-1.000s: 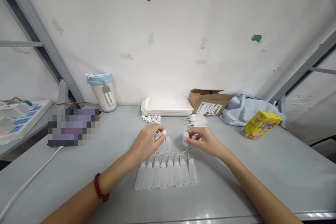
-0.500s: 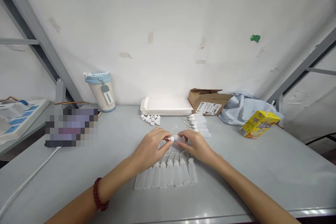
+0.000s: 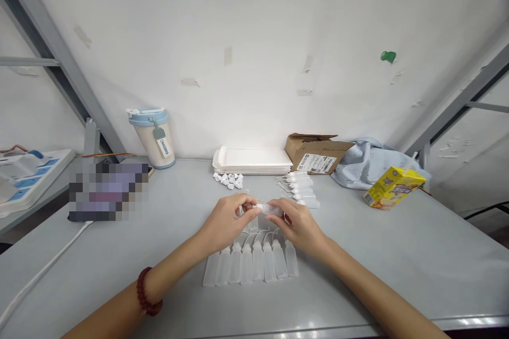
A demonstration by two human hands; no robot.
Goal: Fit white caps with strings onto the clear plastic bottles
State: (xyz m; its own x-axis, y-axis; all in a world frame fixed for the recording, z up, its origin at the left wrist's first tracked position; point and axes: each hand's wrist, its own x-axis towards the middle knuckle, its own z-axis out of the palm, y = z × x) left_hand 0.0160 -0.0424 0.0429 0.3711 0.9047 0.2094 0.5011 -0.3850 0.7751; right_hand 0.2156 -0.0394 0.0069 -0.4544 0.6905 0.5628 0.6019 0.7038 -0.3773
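Observation:
My left hand [image 3: 235, 217] pinches a small white cap [image 3: 259, 206] between thumb and fingers. A translucent plastic bottle [image 3: 272, 210] lies sideways in the fingers of my right hand [image 3: 296, 221], its neck end meeting the cap. Just below both hands, a row of translucent bottles [image 3: 246, 265] rests on the table, with thin curved tubes at their tops. Beyond my right hand lies a stack of similar bottles [image 3: 303, 186] with thin tubes. A small pile of white caps [image 3: 228, 180] sits behind my left hand.
Against the wall stand white flat boxes [image 3: 254, 161], an opened cardboard box [image 3: 318, 154] and a blue cloth [image 3: 368, 161]. A yellow carton [image 3: 393, 188] is at right. On the left are a tumbler [image 3: 153, 137], a phone [image 3: 109, 193] with a cable, and a power strip [image 3: 35, 183].
My hands have drawn slightly closer together, and the cap now meets the end of the bottle. The things on the table stay where they were.

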